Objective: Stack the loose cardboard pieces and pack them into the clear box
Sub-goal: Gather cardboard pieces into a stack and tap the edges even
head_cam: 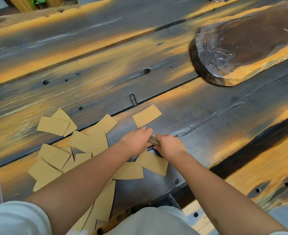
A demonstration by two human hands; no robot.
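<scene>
Several tan cardboard pieces [54, 156] lie scattered and overlapping on the dark wooden table [207, 119], mostly to the left of my arms. One piece [146, 115] lies alone just beyond my hands. Another [152, 162] rests under my right forearm. My left hand [136, 141] and my right hand [169, 145] meet at the table's middle, both closed on a small stack of cardboard pieces [154, 141] held on edge between them. No clear box is in view.
A thick carved dark wooden slab [238, 48] sits at the far right of the table. The tabletop has grooves, bolt holes and a raised metal peg [132, 99] beyond the cards. My pale trousers fill the bottom edge.
</scene>
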